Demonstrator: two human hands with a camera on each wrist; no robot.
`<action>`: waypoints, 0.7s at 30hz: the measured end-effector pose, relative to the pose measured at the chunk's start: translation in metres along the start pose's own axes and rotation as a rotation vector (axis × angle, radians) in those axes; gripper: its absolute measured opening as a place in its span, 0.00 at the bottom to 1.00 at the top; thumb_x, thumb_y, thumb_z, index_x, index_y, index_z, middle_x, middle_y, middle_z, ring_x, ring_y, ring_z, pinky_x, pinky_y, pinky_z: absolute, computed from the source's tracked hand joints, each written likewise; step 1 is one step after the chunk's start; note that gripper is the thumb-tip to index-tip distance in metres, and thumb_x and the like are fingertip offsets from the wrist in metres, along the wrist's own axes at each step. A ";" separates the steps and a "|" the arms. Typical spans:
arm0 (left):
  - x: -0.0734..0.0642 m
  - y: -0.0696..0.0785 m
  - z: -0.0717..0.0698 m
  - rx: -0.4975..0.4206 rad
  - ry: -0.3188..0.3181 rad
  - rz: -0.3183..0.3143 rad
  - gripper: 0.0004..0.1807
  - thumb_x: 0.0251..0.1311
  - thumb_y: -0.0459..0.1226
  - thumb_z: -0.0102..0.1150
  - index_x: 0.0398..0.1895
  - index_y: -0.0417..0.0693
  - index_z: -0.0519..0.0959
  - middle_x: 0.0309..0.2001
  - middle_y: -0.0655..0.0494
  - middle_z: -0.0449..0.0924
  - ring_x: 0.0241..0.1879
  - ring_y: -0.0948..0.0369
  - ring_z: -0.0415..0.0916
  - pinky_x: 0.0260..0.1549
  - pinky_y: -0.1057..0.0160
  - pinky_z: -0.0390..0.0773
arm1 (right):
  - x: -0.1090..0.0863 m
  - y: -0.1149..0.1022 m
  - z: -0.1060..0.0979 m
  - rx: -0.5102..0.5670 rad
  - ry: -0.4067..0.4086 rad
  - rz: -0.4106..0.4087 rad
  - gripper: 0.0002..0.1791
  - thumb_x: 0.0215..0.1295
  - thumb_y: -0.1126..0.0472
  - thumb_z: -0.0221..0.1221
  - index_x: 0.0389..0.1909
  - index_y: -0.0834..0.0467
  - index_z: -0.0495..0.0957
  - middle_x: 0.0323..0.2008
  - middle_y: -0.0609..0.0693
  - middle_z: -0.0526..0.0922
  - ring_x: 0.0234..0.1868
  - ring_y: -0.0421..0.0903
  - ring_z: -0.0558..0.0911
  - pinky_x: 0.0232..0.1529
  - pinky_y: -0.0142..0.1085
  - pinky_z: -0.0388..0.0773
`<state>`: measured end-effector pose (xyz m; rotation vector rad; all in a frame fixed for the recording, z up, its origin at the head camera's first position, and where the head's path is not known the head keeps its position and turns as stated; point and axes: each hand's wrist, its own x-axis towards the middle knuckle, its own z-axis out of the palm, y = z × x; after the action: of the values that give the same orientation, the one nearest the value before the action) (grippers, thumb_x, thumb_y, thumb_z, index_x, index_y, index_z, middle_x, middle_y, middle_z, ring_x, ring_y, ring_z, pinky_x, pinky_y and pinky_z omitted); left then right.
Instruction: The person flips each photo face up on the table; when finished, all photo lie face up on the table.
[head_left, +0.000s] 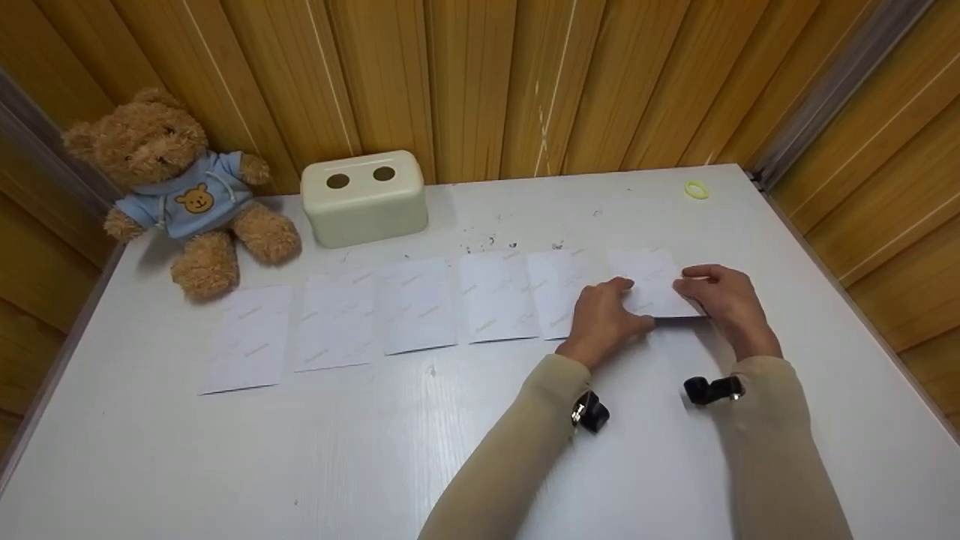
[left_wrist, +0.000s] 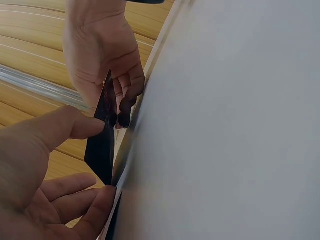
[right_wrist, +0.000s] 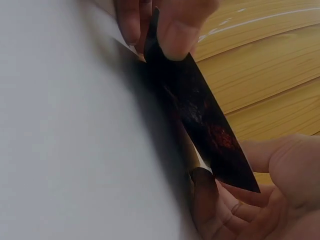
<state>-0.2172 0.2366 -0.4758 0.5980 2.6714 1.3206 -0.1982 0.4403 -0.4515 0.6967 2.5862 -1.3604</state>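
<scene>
At the right end of a row, both hands hold a white-backed card [head_left: 652, 281] with its near edge tilted up off the table. Its underside is a dark glossy picture with a reddish patch, plain in the right wrist view on the card [right_wrist: 200, 115]. My left hand [head_left: 606, 319] grips the left side, thumb [left_wrist: 90, 127] against the dark face and fingers curled low by the tabletop. On the other side my right hand [head_left: 727, 306] pinches the right edge between thumb and fingers. Beside the left hand lies another white card [head_left: 551, 281], partly covered by that hand.
More white cards [head_left: 420, 307] lie in a row to the left. A teddy bear [head_left: 191, 195] in a blue hoodie and a cream box [head_left: 367, 206] with two round holes sit at the back. A yellow ring [head_left: 696, 190] lies back right; wood-panel walls [head_left: 472, 90] enclose the table.
</scene>
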 end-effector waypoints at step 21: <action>-0.005 0.004 -0.008 0.031 0.067 0.110 0.12 0.63 0.43 0.75 0.49 0.56 0.92 0.44 0.67 0.90 0.42 0.71 0.82 0.41 0.76 0.74 | -0.016 -0.019 -0.002 0.150 0.154 -0.241 0.25 0.80 0.52 0.56 0.71 0.57 0.78 0.60 0.52 0.80 0.58 0.44 0.72 0.51 0.27 0.75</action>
<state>-0.2134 0.2301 -0.4682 0.7266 2.7536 1.3520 -0.1922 0.4273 -0.4313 0.5428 2.7853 -1.6455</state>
